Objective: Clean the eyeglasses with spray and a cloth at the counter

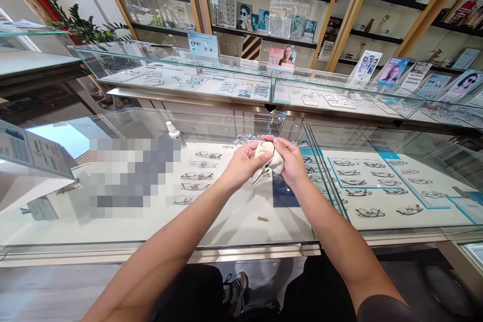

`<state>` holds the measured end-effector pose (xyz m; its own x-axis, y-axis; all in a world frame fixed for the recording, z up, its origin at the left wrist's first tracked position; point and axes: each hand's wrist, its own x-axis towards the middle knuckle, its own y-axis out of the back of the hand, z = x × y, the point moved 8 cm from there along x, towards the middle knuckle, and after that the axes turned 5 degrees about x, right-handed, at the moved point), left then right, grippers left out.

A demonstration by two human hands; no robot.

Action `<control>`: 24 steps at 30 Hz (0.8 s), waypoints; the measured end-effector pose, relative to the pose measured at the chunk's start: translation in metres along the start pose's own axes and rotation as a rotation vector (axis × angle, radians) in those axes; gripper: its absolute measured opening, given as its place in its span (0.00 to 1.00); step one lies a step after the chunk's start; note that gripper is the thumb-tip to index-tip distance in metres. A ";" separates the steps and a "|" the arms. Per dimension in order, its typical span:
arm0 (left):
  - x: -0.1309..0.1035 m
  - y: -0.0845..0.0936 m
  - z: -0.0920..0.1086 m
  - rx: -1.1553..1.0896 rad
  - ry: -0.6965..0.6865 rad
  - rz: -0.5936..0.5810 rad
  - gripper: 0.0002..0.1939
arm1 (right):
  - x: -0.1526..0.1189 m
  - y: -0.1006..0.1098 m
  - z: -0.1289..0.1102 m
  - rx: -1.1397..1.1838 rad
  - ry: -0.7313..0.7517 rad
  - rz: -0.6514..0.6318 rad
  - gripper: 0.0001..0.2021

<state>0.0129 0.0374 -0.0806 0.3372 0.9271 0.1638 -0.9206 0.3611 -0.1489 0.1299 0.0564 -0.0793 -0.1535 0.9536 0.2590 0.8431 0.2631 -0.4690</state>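
Both hands meet over the glass display counter (pixel 241 231). My left hand (pixel 245 163) is closed on a cream cloth (pixel 277 161), its thumb pressing on the folds. From the other side my right hand (pixel 292 161) wraps round the same cloth. A pair of eyeglasses (pixel 276 122) is held within it; one lens shows above the fingers, while the rest is mostly hidden by cloth and fingers. Below the hands, a small gold-coloured piece (pixel 263 219) lies at the counter's front part.
A white spray bottle (pixel 173 132) stands left of the hands. Rows of eyeglasses (pixel 196 176) lie in the counter, with more at the right. A sign stand (pixel 33 156) is at the far left. Another glass showcase (pixel 181 80) runs behind, with shelves beyond.
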 end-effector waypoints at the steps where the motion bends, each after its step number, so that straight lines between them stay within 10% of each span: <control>1: -0.001 0.000 0.001 -0.010 -0.018 0.029 0.30 | -0.001 -0.001 0.002 0.003 -0.005 -0.013 0.17; 11: -0.004 0.012 0.010 0.121 -0.171 0.265 0.26 | -0.008 -0.010 0.003 -0.093 0.017 -0.067 0.17; 24: -0.002 -0.004 0.013 0.070 -0.071 -0.120 0.31 | 0.003 0.004 -0.003 0.076 -0.037 0.013 0.14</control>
<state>0.0132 0.0330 -0.0682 0.4335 0.8671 0.2452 -0.8867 0.4590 -0.0558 0.1349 0.0598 -0.0780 -0.1629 0.9614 0.2218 0.8035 0.2597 -0.5356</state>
